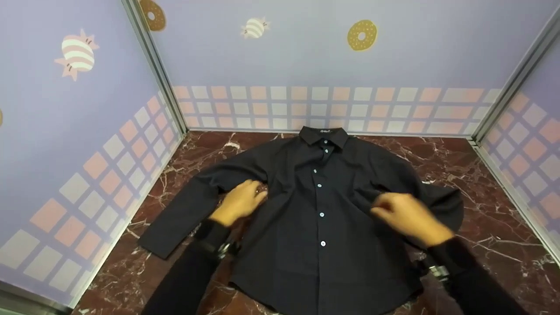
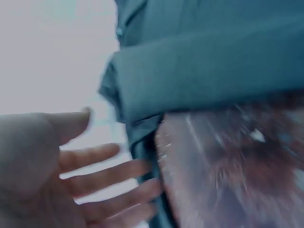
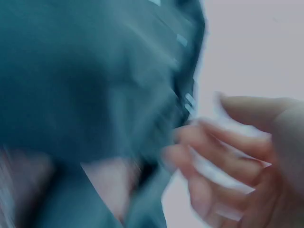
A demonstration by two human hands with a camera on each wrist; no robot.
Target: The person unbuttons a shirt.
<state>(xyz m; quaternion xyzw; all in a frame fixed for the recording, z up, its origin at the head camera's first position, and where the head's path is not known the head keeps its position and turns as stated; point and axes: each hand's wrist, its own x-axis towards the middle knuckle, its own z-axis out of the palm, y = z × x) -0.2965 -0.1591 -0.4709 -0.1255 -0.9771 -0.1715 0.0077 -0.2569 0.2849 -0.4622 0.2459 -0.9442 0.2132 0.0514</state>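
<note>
A black long-sleeved button-up shirt (image 1: 293,236) lies front side up, its collar (image 1: 324,136) toward the back wall and its white buttons running down the middle. Over the gap between the body and the sleeve on the left is my left hand (image 1: 240,201). Its fingers (image 2: 111,183) are spread and hold nothing in the left wrist view. My right hand (image 1: 407,214), blurred, is over the shirt's right side near the other sleeve (image 1: 444,203). The right wrist view shows its fingers (image 3: 204,142) loosely bent with nothing between them. Whether either hand touches the cloth, I cannot tell.
The shirt lies on a dark red marbled tabletop (image 1: 485,210). Patterned panels enclose it at the left (image 1: 109,144), back (image 1: 280,57) and right (image 1: 533,131), joined by metal corner posts. The left sleeve (image 1: 175,214) stretches out toward the left panel.
</note>
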